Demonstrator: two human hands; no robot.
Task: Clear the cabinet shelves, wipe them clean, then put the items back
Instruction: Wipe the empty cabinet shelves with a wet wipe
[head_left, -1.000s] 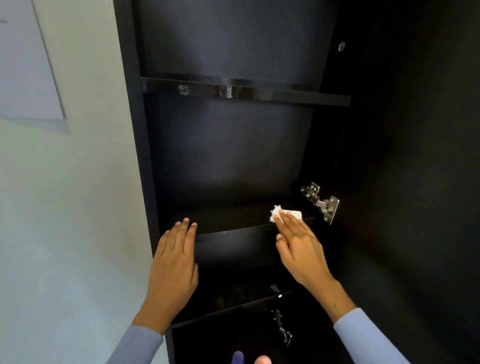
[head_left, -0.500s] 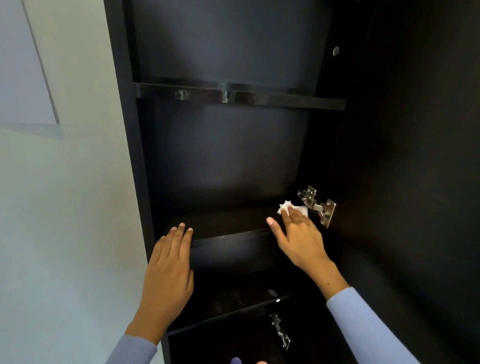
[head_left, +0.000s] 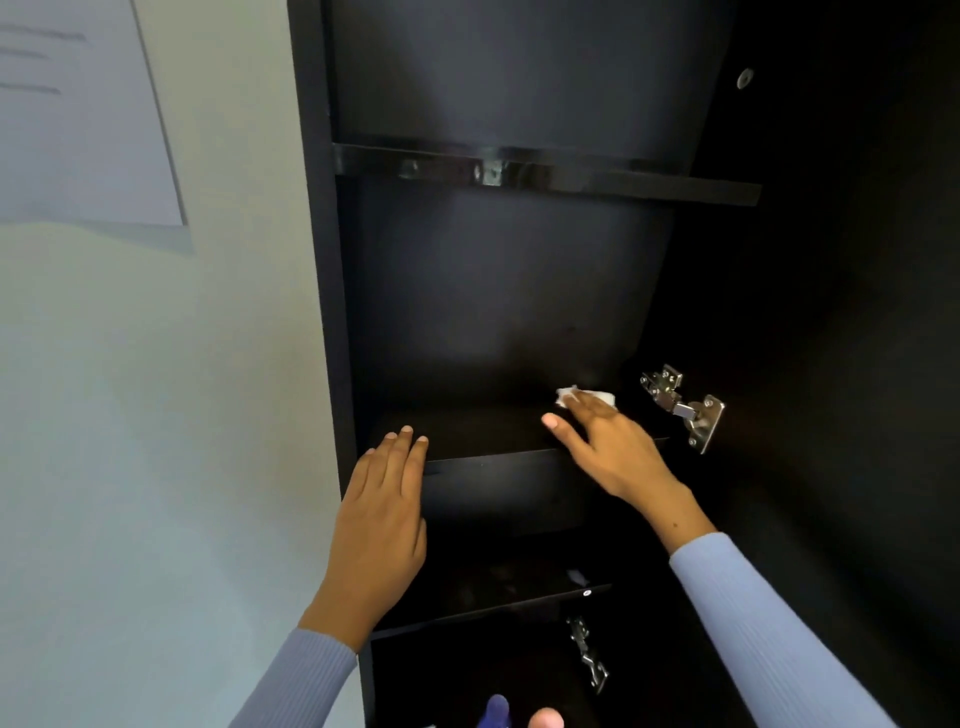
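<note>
hinge (head_left: 683, 409) beside right hand (head_left: 608, 447) (on tissue (head_left: 587, 397))

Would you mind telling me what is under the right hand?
A white wipe lies under the right hand fingers on the dark shelf; only its edges show, the rest is covered.

Bare left hand (head_left: 382, 525) and right hand (head_left: 610, 449), ribbed pale lavender-blue sleeves (head_left: 769, 629) to the wrists.
</note>
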